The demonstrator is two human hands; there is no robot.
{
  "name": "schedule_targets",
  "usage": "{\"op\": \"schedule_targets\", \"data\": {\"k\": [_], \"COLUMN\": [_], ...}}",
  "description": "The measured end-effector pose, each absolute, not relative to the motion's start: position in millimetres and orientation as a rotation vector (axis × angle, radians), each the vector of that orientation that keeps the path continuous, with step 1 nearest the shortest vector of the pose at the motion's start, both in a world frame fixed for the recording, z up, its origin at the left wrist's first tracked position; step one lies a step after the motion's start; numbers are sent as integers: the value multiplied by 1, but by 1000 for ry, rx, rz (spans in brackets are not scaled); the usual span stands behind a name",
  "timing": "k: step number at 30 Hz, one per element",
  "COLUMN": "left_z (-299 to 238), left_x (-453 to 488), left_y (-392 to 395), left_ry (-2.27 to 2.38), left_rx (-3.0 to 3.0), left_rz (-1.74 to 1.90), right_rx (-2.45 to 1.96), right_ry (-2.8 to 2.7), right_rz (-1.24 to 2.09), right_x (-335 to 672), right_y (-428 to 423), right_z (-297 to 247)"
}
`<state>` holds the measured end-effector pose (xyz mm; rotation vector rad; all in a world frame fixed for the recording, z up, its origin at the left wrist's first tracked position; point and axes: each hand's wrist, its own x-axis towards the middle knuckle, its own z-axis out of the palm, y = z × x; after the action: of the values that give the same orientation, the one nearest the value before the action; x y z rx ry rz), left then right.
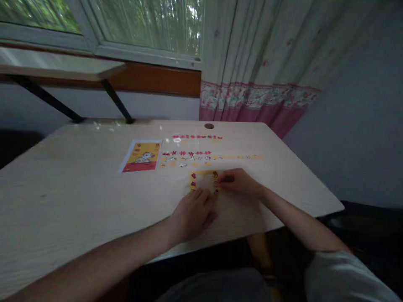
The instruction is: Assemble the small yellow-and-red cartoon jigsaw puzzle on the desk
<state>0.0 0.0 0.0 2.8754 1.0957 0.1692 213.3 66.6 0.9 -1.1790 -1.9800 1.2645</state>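
Observation:
A partly joined jigsaw puzzle lies on the table in front of me. Its yellow border pieces with dark red marks surround a bare middle. My left hand lies over the lower edge of this border, fingers stretched toward it and resting on the pieces. From the right side comes my right hand, thumb and fingertips pinched at the right border on a small puzzle piece, mostly hidden by the fingers. Beyond the hands lie rows of loose puzzle pieces, some red, others yellow or white.
The picture sheet, yellow and red with a white animal, lies left of the loose pieces. A round hole is near the back edge of the pale table. A bracketed shelf juts out at back left, below the window; a curtain hangs behind.

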Motion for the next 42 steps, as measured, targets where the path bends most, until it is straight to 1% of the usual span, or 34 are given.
{"op": "schedule_targets", "data": {"k": [4,11,19,25,42], "left_z": [3,10,9,9,11], "left_x": [0,2,4,5,5], "left_y": [-2,-4,-3,-2,-2], "left_ry": [1110,1122,1128,1112,1071], "left_rx": [2861,2846,2856,2854,2855], "left_rz": [159,129,133,158,170], "right_rx": [-1197,-1217,-1182,-1046,-1169], "right_ry": [-2063,-2282,-2368,-2439,-2352], "right_rz": [1136,788,584,534,518], "right_x": [212,210,218,222,214], "right_y": [63,58,64,68,69], "right_z": [6,13,14,8,8]}}
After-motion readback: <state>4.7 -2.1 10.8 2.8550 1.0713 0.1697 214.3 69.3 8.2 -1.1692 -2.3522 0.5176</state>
